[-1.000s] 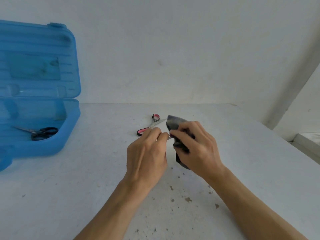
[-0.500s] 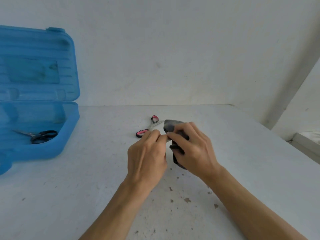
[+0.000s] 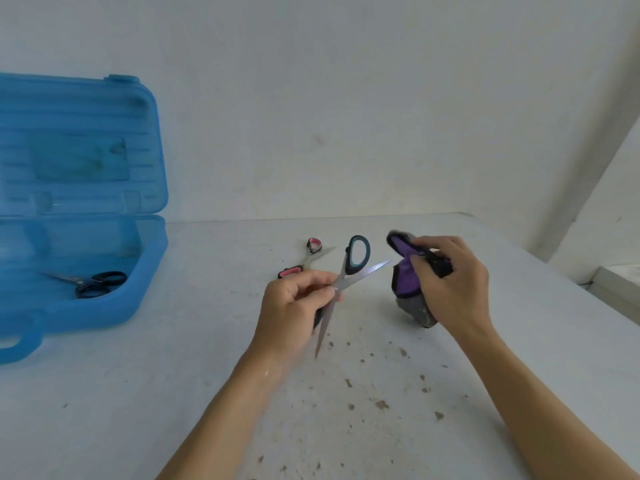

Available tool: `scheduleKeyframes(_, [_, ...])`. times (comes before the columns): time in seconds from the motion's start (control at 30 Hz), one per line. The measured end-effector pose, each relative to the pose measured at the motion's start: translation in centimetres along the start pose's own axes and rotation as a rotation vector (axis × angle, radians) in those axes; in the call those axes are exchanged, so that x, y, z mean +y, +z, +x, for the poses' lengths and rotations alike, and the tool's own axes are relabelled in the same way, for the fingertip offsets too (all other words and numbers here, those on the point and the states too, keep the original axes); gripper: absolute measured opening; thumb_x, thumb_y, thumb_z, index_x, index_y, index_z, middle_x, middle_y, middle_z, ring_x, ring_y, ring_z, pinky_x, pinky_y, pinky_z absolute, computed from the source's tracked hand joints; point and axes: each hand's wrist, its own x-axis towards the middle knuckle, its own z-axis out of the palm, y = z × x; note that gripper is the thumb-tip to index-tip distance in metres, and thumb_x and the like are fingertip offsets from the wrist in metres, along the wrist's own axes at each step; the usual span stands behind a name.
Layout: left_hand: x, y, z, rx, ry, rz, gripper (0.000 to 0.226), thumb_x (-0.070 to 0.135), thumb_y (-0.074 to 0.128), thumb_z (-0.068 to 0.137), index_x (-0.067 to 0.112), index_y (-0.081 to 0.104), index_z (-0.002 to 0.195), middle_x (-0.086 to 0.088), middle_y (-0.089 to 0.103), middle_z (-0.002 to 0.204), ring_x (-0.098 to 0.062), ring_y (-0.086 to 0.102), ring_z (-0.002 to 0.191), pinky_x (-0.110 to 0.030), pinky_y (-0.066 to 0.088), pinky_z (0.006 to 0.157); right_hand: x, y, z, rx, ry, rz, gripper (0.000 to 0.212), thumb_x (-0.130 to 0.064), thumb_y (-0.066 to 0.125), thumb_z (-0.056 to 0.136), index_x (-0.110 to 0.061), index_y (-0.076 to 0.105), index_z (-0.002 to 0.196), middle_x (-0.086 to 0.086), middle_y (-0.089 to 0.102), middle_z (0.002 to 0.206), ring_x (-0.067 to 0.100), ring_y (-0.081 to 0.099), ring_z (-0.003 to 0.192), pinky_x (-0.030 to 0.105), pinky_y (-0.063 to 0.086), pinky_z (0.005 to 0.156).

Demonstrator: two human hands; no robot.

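Left hand (image 3: 294, 303) pinches the open black-handled scissors (image 3: 347, 271) at the pivot over the table (image 3: 207, 341) — one blade aims right at the grey-purple cloth (image 3: 403, 282) gripped by right hand (image 3: 453, 285), tip just beside it.

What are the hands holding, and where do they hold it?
Left hand pinches the open steel scissors with black-and-teal handles near the pivot. Right hand grips a folded grey-and-purple cloth by its upper part.
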Motion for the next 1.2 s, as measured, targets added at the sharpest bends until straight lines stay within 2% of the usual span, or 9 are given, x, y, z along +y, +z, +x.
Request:
scheduleKeyframes(0.13, [0.3, -0.1, 0.1, -0.127, -0.214, -0.210, 0.018, 0.007, 0.062, 0.096, 0.010, 0.080, 0.096, -0.008, 0.075, 0.080, -0.013, 0.061, 0.068, -0.025, 0.047, 0.061, -2.8, 0.1, -0.3, -0.129, 0.014, 0.473, 0.026, 0.002, 0.067, 0.094, -0.016, 0.074, 0.112, -0.003, 0.076, 0.104, 0.015, 0.072, 0.098, 0.023, 0.057, 0.082])
scheduleKeyframes(0.2, [0.3, 0.0, 0.2, -0.173, -0.270, -0.288, 0.020, 0.005, 0.060, 0.095, 0.004, 0.079, 0.100, -0.009, 0.070, 0.075, -0.014, 0.059, 0.061, -0.023, 0.045, 0.053, -3.5, 0.2, -0.4, -0.264, -0.023, 0.590, 0.027, 0.006, 0.062, 0.096, -0.011, 0.074, 0.113, 0.002, 0.075, 0.110, 0.020, 0.070, 0.104, 0.024, 0.056, 0.085])
scheduleKeyframes(0.27, [0.4, 0.1, 0.1, -0.223, -0.303, -0.345, 0.022, 0.004, 0.061, 0.089, -0.004, 0.076, 0.103, -0.009, 0.064, 0.069, -0.014, 0.052, 0.052, -0.025, 0.031, 0.046, -2.8, 0.5, -0.5, -0.322, -0.078, 0.505, 0.027, 0.007, 0.062, 0.095, -0.011, 0.075, 0.112, 0.004, 0.072, 0.115, 0.021, 0.067, 0.110, 0.026, 0.055, 0.090])
scheduleKeyframes(0.4, [0.2, 0.6, -0.1, -0.285, -0.337, -0.482, 0.040, 0.008, 0.059, 0.082, -0.011, 0.065, 0.117, -0.004, 0.055, 0.062, -0.010, 0.031, 0.042, -0.025, 0.010, 0.042, -0.9, 1.7, -1.2, -0.375, -0.201, 0.034, 0.030, 0.000, 0.071, 0.092, -0.020, 0.077, 0.112, -0.007, 0.067, 0.114, 0.008, 0.064, 0.106, 0.023, 0.057, 0.088])
scheduleKeyframes(0.57, [0.0, 0.8, -0.1, -0.287, -0.381, -0.343, 0.030, 0.005, 0.047, 0.100, 0.000, 0.075, 0.110, -0.003, 0.048, 0.064, -0.007, 0.030, 0.042, -0.021, 0.016, 0.041, -2.3, 1.2, -0.9, -0.206, -0.015, 0.351, 0.029, 0.004, 0.067, 0.093, -0.017, 0.076, 0.111, -0.005, 0.073, 0.111, 0.016, 0.069, 0.106, 0.029, 0.058, 0.089])
scheduleKeyframes(0.67, [0.1, 0.5, -0.1, -0.298, -0.351, -0.296, 0.036, 0.007, 0.044, 0.101, 0.011, 0.080, 0.098, 0.000, 0.040, 0.059, -0.008, 0.026, 0.045, -0.020, 0.016, 0.041, -3.6, 0.7, -1.4, -0.252, -0.051, 0.460, 0.028, 0.004, 0.067, 0.093, -0.016, 0.076, 0.112, 0.001, 0.073, 0.110, 0.021, 0.069, 0.105, 0.028, 0.057, 0.088])
scheduleKeyframes(0.87, [0.2, -0.6, 0.3, -0.331, -0.363, -0.396, 0.038, 0.044, 0.055, 0.091, 0.014, 0.079, 0.095, 0.001, 0.027, 0.054, -0.010, 0.015, 0.049, -0.026, 0.008, 0.046, -4.5, 1.8, -2.4, -0.298, -0.107, 0.328, 0.034, 0.002, 0.069, 0.093, -0.024, 0.077, 0.113, -0.009, 0.067, 0.112, 0.011, 0.065, 0.109, 0.019, 0.053, 0.089])
scheduleKeyframes(1.1, [-0.1, -0.5, 0.3, -0.303, -0.389, -0.285, 0.053, 0.053, 0.048, 0.099, 0.009, 0.072, 0.115, -0.001, 0.029, 0.051, -0.012, 0.020, 0.046, -0.028, 0.013, 0.047, -4.6, 1.7, -2.5, -0.148, -0.173, 0.280, 0.038, 0.005, 0.071, 0.091, -0.023, 0.073, 0.118, -0.008, 0.064, 0.115, 0.010, 0.063, 0.109, 0.019, 0.055, 0.085])
scheduleKeyframes(1.2, [-0.1, -0.2, 0.3, -0.285, -0.357, -0.232, 0.050, 0.058, 0.055, 0.093, 0.013, 0.074, 0.104, -0.003, 0.040, 0.052, -0.013, 0.024, 0.045, -0.027, 0.017, 0.045, -4.5, 1.7, -2.5, -0.187, -0.231, 0.265, 0.042, 0.009, 0.070, 0.088, -0.021, 0.073, 0.117, -0.007, 0.063, 0.116, 0.012, 0.062, 0.111, 0.022, 0.057, 0.085])
